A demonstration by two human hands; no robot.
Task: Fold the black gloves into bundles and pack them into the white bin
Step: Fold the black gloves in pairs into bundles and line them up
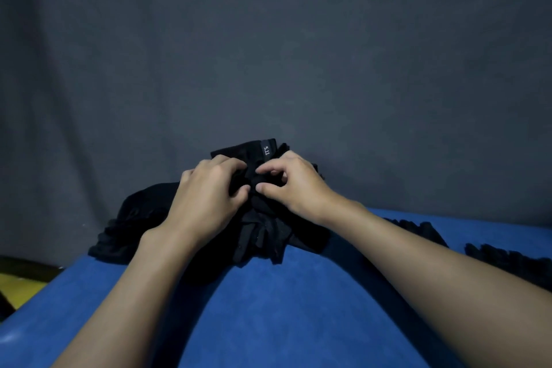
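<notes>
- The two bare forearms come in nearest the camera, over the blue surface [268,308], and meet at the black glove [254,219].
- The left hand [206,197] has its fingers [236,164] curled down into the fabric and grips the glove's left side.
- The right hand [295,185] pinches the same fabric between thumb and curled fingertips, just beside the left fingertips and almost touching them.
- The glove lies directly under and between the fingers. Its long axis runs away from the person: the cuff end pokes out just beyond the fingertips, and the rest fans out behind the knuckles towards the wrists.
- Neither hand is nearer; both hold the glove's middle, so I judge the next fold or roll would go along that axis.
- A small label [266,150] on the cuff end, just past the right fingertips, reads "5.11" in white, turned on its side.
- Loose gloves [134,212] lie heaped outside the left hand, touching the held one.
- More black pieces [507,263] lie well apart beyond the right forearm; whether they are bundled I cannot tell.
- A grey cloth [268,39] hangs beyond the fingertips.
- The white bin is not in view.
</notes>
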